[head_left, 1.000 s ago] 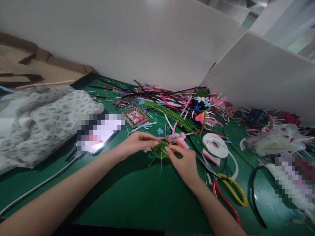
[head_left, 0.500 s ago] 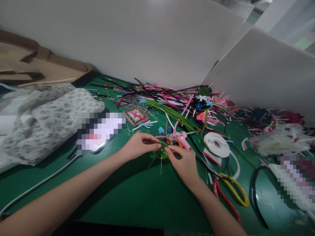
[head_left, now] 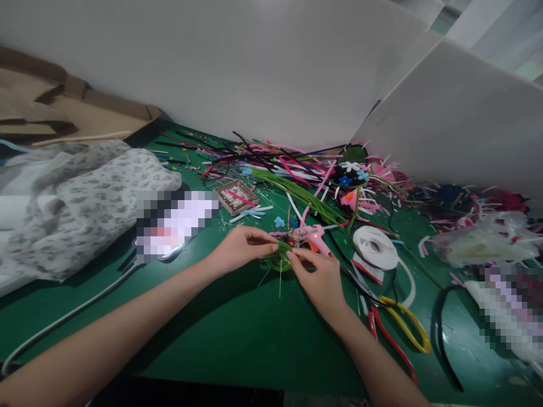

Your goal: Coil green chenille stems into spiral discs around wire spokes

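Note:
Between my two hands is a small round green coil, with thin pale wires sticking out toward me. The fingertips of my left hand pinch its upper left side. On its right edge, my right hand closes thumb and forefinger. Just behind the coil lies a pink glue gun, partly hidden by my right fingers. A small blue flower rests beyond my left fingertips on the green table.
Colored pipe cleaners pile up at the back. Right of my hands are a white ribbon roll, yellow-handled scissors and red-handled pliers. A lit phone, patterned cloth and framed tray stand left.
The coil looks flatter and rounder between my fingers, its green strand no longer raised. Both hands keep nearly the same place, and the view has shifted slightly.

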Demonstrator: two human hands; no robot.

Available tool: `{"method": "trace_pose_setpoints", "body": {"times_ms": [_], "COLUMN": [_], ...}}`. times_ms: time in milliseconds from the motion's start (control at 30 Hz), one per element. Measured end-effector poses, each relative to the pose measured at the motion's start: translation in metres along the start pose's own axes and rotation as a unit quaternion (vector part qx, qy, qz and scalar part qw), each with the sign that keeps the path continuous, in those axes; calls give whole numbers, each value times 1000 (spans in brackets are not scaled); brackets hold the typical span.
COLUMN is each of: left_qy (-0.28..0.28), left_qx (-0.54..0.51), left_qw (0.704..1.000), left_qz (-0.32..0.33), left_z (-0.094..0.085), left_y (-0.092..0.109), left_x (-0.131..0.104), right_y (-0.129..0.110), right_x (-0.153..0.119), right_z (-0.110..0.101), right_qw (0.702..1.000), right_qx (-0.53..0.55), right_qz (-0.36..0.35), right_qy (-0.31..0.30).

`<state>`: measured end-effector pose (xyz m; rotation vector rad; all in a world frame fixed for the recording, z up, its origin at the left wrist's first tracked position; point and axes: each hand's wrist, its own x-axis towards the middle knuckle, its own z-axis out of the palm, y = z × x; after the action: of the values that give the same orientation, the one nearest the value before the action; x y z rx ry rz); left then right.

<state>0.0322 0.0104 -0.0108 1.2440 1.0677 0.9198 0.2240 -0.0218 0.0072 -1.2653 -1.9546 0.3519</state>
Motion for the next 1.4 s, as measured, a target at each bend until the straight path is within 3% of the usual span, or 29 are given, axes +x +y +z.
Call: {"method": "trace_pose_setpoints", "body": {"times_ms": [733,1033,1233,1400], "left_qy": [-1,-63,32,42], "left_qx": [11,-45,-208,-262], "left_qw": [1000,997,977,963], "left_qz": [-12,18,31,44], "left_z": [1,-3,-13,-15], "left_y": [6,15,14,8], "left_x": [-2,-5,0,4], "right_y": [1,-1,0,1], "right_x": [1,3,0,-1], "right_z": [-1,-3,1,2], "right_qw": [1000,1000,1000,1000], "right_qx": [-12,-22,-17,-21], "right_qz": [-13,4,-5,-6], "right_qy": [9,20,13,16]}}
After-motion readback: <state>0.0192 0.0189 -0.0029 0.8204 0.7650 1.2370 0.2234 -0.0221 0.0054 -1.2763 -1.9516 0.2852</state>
